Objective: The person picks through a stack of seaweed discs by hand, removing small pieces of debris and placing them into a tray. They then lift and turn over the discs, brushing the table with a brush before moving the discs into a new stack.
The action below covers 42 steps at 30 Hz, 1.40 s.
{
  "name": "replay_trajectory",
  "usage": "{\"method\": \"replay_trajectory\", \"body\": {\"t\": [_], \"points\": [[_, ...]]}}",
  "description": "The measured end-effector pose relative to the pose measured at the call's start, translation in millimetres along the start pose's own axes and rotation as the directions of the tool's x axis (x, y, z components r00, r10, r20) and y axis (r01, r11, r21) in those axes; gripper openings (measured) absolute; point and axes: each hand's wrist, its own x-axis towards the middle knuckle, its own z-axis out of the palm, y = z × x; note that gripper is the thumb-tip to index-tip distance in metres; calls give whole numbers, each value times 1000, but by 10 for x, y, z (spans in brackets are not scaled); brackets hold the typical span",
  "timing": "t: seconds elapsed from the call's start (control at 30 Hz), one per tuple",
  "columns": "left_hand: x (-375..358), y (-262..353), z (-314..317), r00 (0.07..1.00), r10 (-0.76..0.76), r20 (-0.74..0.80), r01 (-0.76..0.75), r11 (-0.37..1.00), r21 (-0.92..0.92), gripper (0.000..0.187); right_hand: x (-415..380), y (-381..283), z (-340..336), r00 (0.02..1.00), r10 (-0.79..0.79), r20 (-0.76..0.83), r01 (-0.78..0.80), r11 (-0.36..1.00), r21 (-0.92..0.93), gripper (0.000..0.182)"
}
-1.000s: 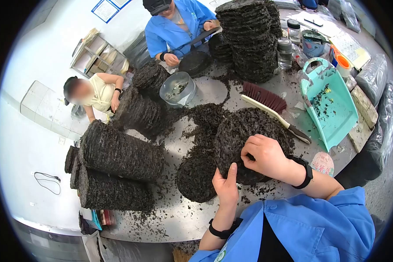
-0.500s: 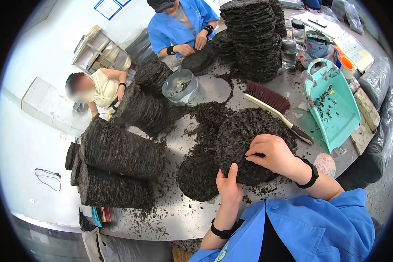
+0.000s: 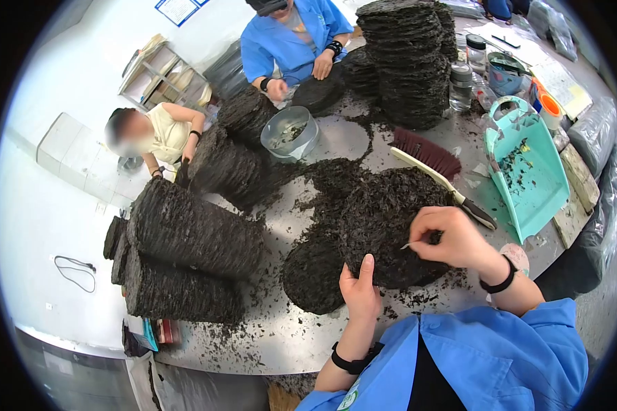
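Pale tabletop [image 3: 195,357], dark crumbs [image 3: 253,298] strewn over it; stacks of dark discs [image 3: 192,226] fill left of frame. Dark flaky disc [image 3: 377,205] just right of centre on my feed. Left hand [image 3: 361,293] at its lower rim: thumb on the near face, other fingers partly hidden, so I judge a rim hold. Right hand [image 3: 452,236] over the disc's right side, thumb and forefinger pinched on a small pale sliver [image 3: 405,246]. Risks I note: sliver slips if the pinch loosens, lost among dark flakes; rim crumbles if the left thumb presses hard; brush [image 3: 428,156] lies near the right hand, so a wide swing toward upper right could knock its handle
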Motion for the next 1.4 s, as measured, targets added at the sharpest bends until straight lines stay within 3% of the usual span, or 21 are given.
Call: {"method": "replay_trajectory", "body": {"t": [0.13,0.27,0.33,0.37,0.4,0.53,0.57,0.63,0.67,0.73,0.77,0.8,0.87,0.9,0.97,1.03,1.1,1.17,1.2,1.23,1.4], "points": [[80,91,-137,993,-63,-103,63,998,-4,34,-242,164,-597,993,114,31,-118,945,306,8],[273,313,-796,981,-26,-195,5,994,-106,38,-613,821,-1595,966,196,-171,-89,867,491,13],[372,360,-1377,966,-95,-239,42,975,-218,43,-801,1242,-2029,908,328,-261,-206,891,405,6],[378,376,-1630,962,-64,-264,20,986,-167,45,-851,1355,-2147,839,358,-410,-423,903,-79,6],[366,362,-1789,956,-27,-291,-7,993,-115,47,-904,1455,-2245,780,301,-548,-594,631,-499,8],[282,310,-1959,903,60,-426,-7,992,126,55,-1024,1797,-2261,790,184,-584,-567,580,-585,9],[329,234,-2069,884,189,-428,-24,932,363,57,-1005,1745,-2210,772,150,-618,-590,530,-609,10],[313,316,-1915,863,429,-266,-48,595,803,62,-1011,1838,-2215,769,73,-635,-600,428,-677,28],[283,402,-1713,862,431,-266,-45,588,807,62,-1060,1916,-2222,769,79,-635,-600,433,-673,28],[263,527,-1318,735,676,55,-154,87,984,60,-1098,1821,-2207,788,-103,-607,-536,370,-759,38],[255,549,-1124,778,615,124,-248,120,961,59,-1098,1700,-2200,741,100,-664,-625,464,-628,44],[224,552,-886,845,488,218,-332,158,930,53,-1045,1560,-2207,744,99,-661,-622,464,-630,44],[181,314,-503,786,321,528,-599,185,779,53,-937,1346,-2154,510,437,-740,-858,320,-402,61],[104,255,-265,759,141,636,-649,92,755,66,-942,1375,-2070,506,441,-741,-861,318,-398,61],[25,55,18,646,-89,759,-763,-27,646,94,-1020,1448,-1837,767,-52,-639,-518,539,-665,72],[55,-80,85,641,-154,752,-756,41,653,94,-863,1109,-1489,805,-112,-582,-344,710,-614,76],[92,-171,44,644,-192,741,-748,43,662,92,-838,1039,-1223,901,58,-430,-233,900,-368,68],[93,-177,-6,643,-159,749,-742,112,660,81,-729,984,-918,911,337,-238,-370,923,-108,55],[85,-164,-29,642,-162,750,-743,111,660,81,-691,1053,-789,921,351,-169,-375,917,-136,41],[83,-153,-40,631,-155,760,-755,102,648,76,-657,1162,-658,975,172,-139,-210,919,-333,37],[142,-160,-120,522,-95,847,-852,-33,522,65,-644,1180,-418,922,275,-272,-305,950,-73,38]]}}
